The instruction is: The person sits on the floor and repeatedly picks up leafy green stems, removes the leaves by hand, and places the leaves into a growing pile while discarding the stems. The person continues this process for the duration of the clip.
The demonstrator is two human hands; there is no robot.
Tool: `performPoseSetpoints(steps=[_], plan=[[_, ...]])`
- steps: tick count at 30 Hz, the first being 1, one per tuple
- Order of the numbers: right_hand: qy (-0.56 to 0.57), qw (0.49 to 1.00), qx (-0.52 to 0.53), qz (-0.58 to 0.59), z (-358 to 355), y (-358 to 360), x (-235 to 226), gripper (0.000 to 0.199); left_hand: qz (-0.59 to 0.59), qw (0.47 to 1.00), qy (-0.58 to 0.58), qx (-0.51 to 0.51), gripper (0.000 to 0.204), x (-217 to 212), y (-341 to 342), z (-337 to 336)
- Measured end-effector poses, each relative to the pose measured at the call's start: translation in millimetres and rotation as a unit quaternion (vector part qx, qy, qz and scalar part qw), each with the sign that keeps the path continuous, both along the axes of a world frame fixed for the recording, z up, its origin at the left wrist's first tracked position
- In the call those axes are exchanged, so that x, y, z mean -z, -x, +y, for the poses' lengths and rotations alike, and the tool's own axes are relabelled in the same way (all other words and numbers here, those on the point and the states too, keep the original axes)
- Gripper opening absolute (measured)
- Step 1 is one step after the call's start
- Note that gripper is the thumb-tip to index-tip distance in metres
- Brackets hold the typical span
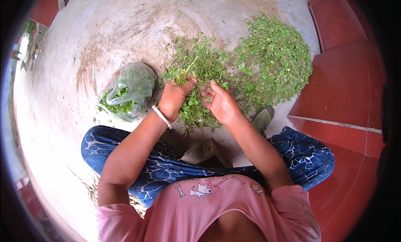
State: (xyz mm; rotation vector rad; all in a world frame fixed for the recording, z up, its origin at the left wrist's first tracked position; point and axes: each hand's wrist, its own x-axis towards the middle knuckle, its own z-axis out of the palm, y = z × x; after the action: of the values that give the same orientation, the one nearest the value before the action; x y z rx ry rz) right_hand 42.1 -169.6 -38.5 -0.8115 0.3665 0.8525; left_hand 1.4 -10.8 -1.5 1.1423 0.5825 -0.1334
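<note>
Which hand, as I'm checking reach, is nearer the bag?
Left. The left hand is just right of the bag, not touching it; the right hand is farther right, beyond the left.

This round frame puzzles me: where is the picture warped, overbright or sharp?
Head view: red panels curve near the right rim; the pale floor burns out white at left; the plastic bag has whitish sheen; loose greens look fairly sharp.
</note>
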Motion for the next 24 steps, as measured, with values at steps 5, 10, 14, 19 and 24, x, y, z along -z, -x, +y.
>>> performPoseSetpoints(steps=[5,10,14,19,24], plan=[[0.142,0.981,0.082,-0.103,-29.2,-31.9,9.2,0.018,0.001,1.000,0.014,-0.009,0.010,-11.7,-4.5,6.3],[0.317,0.863,-0.016,-0.392,-22.7,-31.6,-6.8,0.036,-0.006,0.997,-0.051,0.051,0.009,-12.7,-6.5,3.5],[0.206,0.877,-0.133,-0.413,-9.2,-26.9,-9.5,0.037,-0.012,0.997,-0.033,0.073,0.010,-13.7,-7.1,3.8],[0.198,0.886,-0.232,-0.350,-11.8,-22.4,-8.1,0.024,-0.006,0.996,-0.027,0.084,0.013,-9.7,-6.3,3.8],[0.143,0.920,-0.226,-0.286,-18.3,-26.5,-18.6,0.014,-0.015,0.993,-0.034,0.109,0.014,-11.2,-6.4,5.4]])
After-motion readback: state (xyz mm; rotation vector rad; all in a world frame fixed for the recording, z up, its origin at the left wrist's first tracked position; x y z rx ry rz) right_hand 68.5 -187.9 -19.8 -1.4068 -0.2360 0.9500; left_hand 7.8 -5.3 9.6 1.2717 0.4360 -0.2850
